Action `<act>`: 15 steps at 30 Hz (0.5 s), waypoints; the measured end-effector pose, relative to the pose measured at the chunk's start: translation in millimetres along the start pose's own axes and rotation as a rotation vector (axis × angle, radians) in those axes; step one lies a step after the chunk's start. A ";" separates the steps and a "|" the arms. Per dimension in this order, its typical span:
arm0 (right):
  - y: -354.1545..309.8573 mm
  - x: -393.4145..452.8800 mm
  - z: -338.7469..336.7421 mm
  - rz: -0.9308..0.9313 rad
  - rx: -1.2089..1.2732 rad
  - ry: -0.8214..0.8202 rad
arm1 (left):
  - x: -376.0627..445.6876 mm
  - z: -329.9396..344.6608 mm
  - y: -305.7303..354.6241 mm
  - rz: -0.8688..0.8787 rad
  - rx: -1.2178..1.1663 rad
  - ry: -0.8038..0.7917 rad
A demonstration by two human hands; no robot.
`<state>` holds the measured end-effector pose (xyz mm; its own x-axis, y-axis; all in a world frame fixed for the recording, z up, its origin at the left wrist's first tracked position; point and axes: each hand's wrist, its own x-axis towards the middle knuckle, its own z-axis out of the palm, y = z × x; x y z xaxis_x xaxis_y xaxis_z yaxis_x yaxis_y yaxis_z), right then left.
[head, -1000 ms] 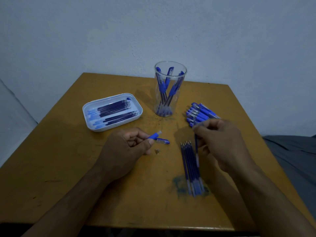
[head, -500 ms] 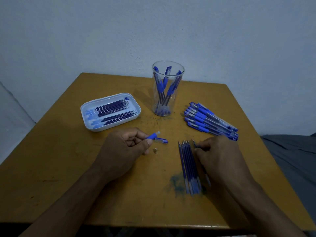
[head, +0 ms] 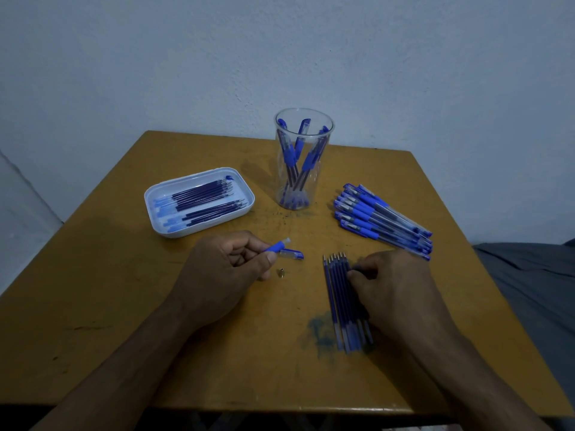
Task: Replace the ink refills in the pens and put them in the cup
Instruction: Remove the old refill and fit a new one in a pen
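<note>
My left hand (head: 217, 275) grips the pen barrel (head: 277, 245) — right hand (head: 395, 290) pinching a refill (head: 342, 293): light, slippery — take mid-shaft.

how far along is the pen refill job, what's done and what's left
Done: a few pens stand in the cup. In hand: the left hand holds an open pen barrel, its cap and metal tip on the table; the right hand rests on the row of loose refills. Left: the pile of pens on the right; more refills wait in the tray.
</note>
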<state>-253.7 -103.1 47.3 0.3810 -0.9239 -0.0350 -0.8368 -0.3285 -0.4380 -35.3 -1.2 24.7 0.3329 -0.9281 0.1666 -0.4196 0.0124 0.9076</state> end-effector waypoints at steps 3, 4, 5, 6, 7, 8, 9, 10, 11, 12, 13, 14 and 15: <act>-1.0 -0.8 0.8 0.016 0.034 -0.005 | -0.1 0.2 -0.4 0.002 0.002 0.001; -1.2 -1.0 0.9 0.015 0.035 -0.004 | 0.0 0.0 -0.7 0.002 0.003 0.002; -1.2 -1.1 0.9 0.011 0.034 -0.003 | 0.1 -0.1 -0.8 0.003 0.007 0.002; -1.0 -1.5 1.0 0.008 0.033 -0.001 | 0.0 -0.1 -0.7 0.006 0.015 0.002; -0.9 -1.5 0.9 0.007 0.034 0.001 | -0.2 0.0 0.0 0.009 0.022 0.001; -0.7 -1.9 0.8 0.007 0.035 0.003 | -0.4 0.1 0.6 0.011 0.022 0.001; -0.6 -1.9 0.8 0.003 0.026 0.007 | -0.5 0.4 1.2 0.011 0.017 0.003; -0.6 -2.1 0.7 -0.007 0.007 0.011 | -0.3 0.5 1.3 0.008 0.011 0.007; -0.8 -2.3 0.6 -0.018 -0.016 0.015 | -0.1 0.5 1.4 0.002 0.006 0.011; -1.2 -2.9 0.8 -0.027 -0.039 0.022 | 0.3 0.6 1.0 -0.003 0.001 0.014; -1.9 -3.3 1.1 -0.034 -0.063 0.032 | 0.5 0.4 0.5 -0.007 -0.005 0.016; -2.4 -4.5 1.6 -0.043 -0.089 0.042 | 0.7 0.6 -0.1 -0.008 -0.014 0.021; -4.0 -5.5 1.9 -0.057 -0.117 0.054 | 0.6 0.7 -0.1 -0.007 -0.024 0.032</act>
<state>-251.7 -96.3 47.6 0.4105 -0.9111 0.0364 -0.8555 -0.3986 -0.3305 -35.7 -2.0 24.4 0.3630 -0.9158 0.1719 -0.3971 0.0149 0.9177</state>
